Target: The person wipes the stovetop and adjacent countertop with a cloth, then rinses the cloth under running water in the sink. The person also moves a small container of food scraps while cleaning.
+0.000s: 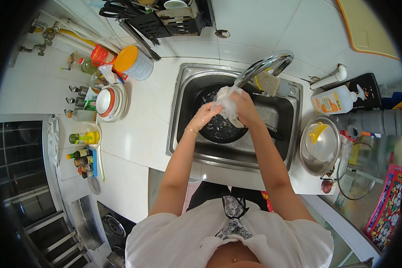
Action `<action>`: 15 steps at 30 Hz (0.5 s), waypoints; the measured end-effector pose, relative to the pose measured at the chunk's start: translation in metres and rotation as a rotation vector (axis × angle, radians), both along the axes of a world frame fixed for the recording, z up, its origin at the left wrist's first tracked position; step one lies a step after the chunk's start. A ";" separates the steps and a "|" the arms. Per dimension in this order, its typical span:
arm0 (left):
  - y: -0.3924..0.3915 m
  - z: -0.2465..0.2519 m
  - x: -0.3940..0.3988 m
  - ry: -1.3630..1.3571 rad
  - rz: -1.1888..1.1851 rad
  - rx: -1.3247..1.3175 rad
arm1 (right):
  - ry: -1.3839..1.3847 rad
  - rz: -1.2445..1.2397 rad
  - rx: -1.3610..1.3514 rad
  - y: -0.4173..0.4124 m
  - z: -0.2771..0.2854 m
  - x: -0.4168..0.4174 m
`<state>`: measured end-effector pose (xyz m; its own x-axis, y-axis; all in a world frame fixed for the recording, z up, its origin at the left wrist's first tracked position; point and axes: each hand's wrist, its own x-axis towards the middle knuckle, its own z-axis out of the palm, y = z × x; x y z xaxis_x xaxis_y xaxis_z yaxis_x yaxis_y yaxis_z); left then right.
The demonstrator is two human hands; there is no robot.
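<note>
Both hands are over the stainless steel sink (241, 160), under the chrome faucet (259, 68), from which water runs. A wet whitish cloth (228, 109) hangs bunched between them. My right hand (244, 109) is closed on its right side. On its left side lies my left hand (206, 116), thumb against the cloth, a thin bracelet at the wrist. Beneath, a round black pan (217, 132) holds water with some froth; its handle seems to point right, partly hidden by my right forearm.
A sponge (268, 83) hangs behind the faucet. Right of the sink stand a metal bowl (320, 169) and a pump bottle (333, 100). Stacked bowls and plates (112, 104), a tin with an orange lid (134, 63) and oil bottles (87, 137) are at left. A knife rack (181, 21) hangs above.
</note>
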<state>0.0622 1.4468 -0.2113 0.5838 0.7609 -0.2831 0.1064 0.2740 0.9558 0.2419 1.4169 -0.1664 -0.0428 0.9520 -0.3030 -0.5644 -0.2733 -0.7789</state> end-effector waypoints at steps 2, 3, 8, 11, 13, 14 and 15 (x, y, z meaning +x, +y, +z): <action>0.001 -0.029 -0.024 -0.042 0.118 0.001 | 0.030 -0.118 -0.028 -0.001 0.009 -0.011; 0.002 -0.040 -0.035 -0.069 0.173 0.000 | 0.040 -0.180 -0.044 -0.002 0.012 -0.015; -0.020 0.014 0.018 -0.220 0.437 0.005 | 0.107 -0.411 -0.262 -0.002 -0.029 -0.014; -0.032 0.018 0.059 0.127 0.361 0.454 | 0.055 -0.469 -0.334 0.016 -0.083 -0.009; -0.018 0.020 0.066 0.532 0.248 0.697 | 0.007 -0.512 -0.415 0.024 -0.093 -0.026; -0.009 0.022 0.064 0.496 0.355 0.660 | -0.126 -0.463 -0.361 0.013 -0.091 -0.044; 0.004 0.029 0.054 0.470 0.465 0.623 | -0.251 -0.414 -0.312 0.001 -0.081 -0.070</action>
<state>0.1166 1.4509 -0.1822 0.1075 0.9861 0.1271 0.5304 -0.1650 0.8315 0.1722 1.4183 -0.2477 0.4244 0.7379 -0.5247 -0.4812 -0.3070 -0.8211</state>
